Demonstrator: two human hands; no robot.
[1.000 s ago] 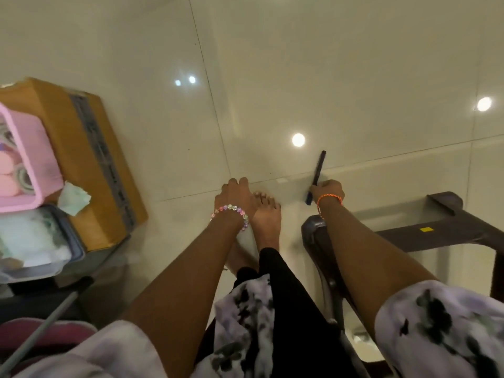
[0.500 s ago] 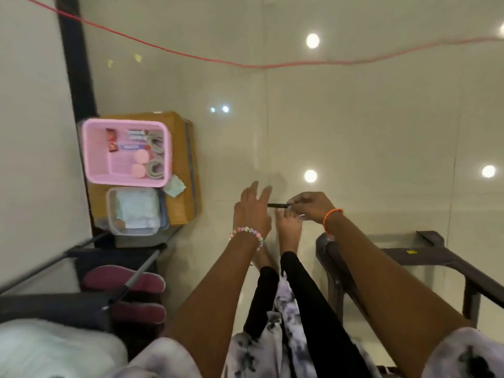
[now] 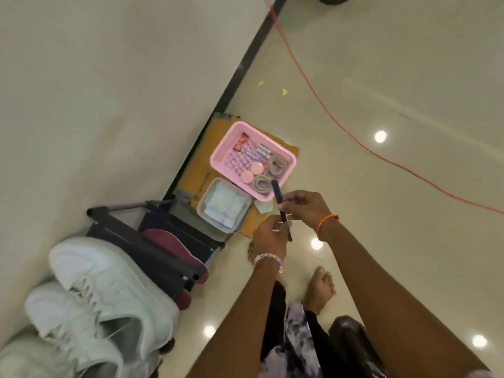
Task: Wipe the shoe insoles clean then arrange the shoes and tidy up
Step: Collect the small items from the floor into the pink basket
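A thin dark stick-like tool (image 3: 278, 199) is held between both hands above the floor. My right hand (image 3: 302, 204) pinches its upper part and my left hand (image 3: 268, 237) grips its lower end. Two white sneakers (image 3: 98, 290) sit on top of a dark shoe rack (image 3: 152, 241) at the lower left. Maroon insoles (image 3: 174, 248) lie on the rack's lower shelf. A clear tub of white wipes (image 3: 223, 204) stands just left of my hands on a cardboard box (image 3: 196, 173).
A pink tray (image 3: 286, 159) with grey laces, pink discs and small items rests on the box. A red cable (image 3: 327, 110) crosses the glossy tiled floor. The wall with a black skirting runs along the left. My bare feet and a dark stool are below.
The view has swung left toward the rack and tray. The dark tool has gone from the right hand alone, near the floor, to both hands beside the tray.
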